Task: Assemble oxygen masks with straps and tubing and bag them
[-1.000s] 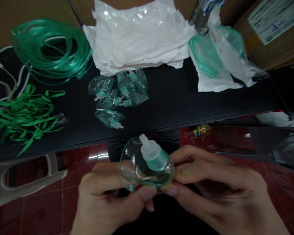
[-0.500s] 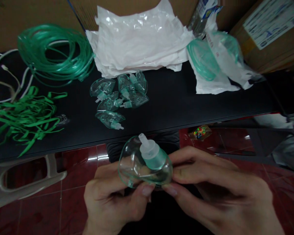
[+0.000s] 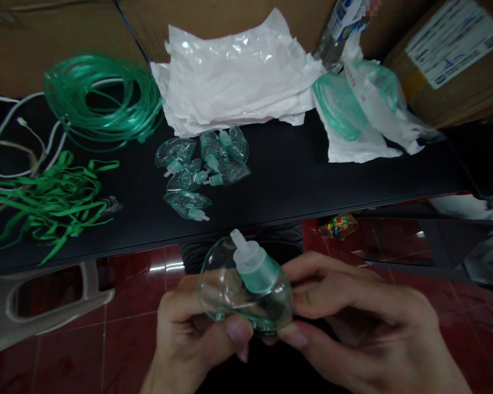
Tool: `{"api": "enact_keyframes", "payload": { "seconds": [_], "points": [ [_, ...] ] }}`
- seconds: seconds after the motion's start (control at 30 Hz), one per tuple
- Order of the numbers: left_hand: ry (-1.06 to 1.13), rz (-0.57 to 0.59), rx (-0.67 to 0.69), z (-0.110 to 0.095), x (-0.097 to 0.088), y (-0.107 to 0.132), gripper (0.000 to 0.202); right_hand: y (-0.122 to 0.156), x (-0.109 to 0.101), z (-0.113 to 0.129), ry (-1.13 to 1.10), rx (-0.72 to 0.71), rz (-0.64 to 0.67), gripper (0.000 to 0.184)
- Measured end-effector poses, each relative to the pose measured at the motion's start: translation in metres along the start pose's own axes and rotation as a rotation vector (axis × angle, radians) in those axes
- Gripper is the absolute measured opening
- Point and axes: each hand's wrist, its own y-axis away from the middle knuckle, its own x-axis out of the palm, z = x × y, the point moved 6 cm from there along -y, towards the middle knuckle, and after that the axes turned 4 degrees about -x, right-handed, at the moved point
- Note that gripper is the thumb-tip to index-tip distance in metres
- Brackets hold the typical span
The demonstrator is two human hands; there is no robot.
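A clear green-tinted oxygen mask (image 3: 217,279) is held between both hands in front of the table edge, its white connector pointing up and away. My left hand (image 3: 193,334) grips the mask's lower left rim, thumb in front and fingers behind. On the right rim, my right hand (image 3: 361,317) pinches with thumb and fingers. The fingertips behind the mask are partly hidden. Several similar masks (image 3: 187,202) lie in a cluster on the black table (image 3: 279,191) beyond.
Coiled green tubing (image 3: 102,120), green elastic straps (image 3: 57,191) and white cables (image 3: 8,120) lie at the left. White packages (image 3: 238,82) are stacked at the back. A bagged mask set (image 3: 353,109), a bottle (image 3: 337,33) and a cardboard box (image 3: 460,65) stand right. A plastic stool (image 3: 45,323) is below left.
The mask has tilted slightly in my hands and its connector sits a little lower. My left thumb has shifted left along the rim. The camera view has moved slightly.
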Motion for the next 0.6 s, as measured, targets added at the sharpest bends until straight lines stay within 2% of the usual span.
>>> {"api": "enact_keyframes", "payload": {
  "seconds": [0.1,0.2,0.3,0.4,0.53,0.6],
  "points": [
    [0.062,0.033,0.002,0.0,0.003,-0.001,0.024,0.001,0.0,0.0,-0.029,0.004,0.004,0.022],
    [-0.005,0.033,0.044,-0.007,0.005,-0.007,0.024,0.003,-0.001,-0.004,-0.05,-0.001,-0.031,0.024],
    [-0.141,-0.026,0.12,-0.017,0.005,-0.013,0.027,0.002,-0.002,-0.008,-0.054,0.003,-0.05,0.024],
    [-0.188,-0.096,0.174,-0.023,0.004,-0.016,0.023,0.0,-0.002,-0.008,-0.036,-0.017,-0.085,0.024],
    [-0.214,-0.154,0.213,-0.022,0.001,-0.01,0.016,0.0,0.0,-0.002,0.001,-0.065,-0.129,0.028],
    [-0.291,-0.186,0.179,-0.016,-0.003,-0.004,0.018,0.004,0.002,0.001,0.03,-0.128,-0.158,0.03]
  ]
}}
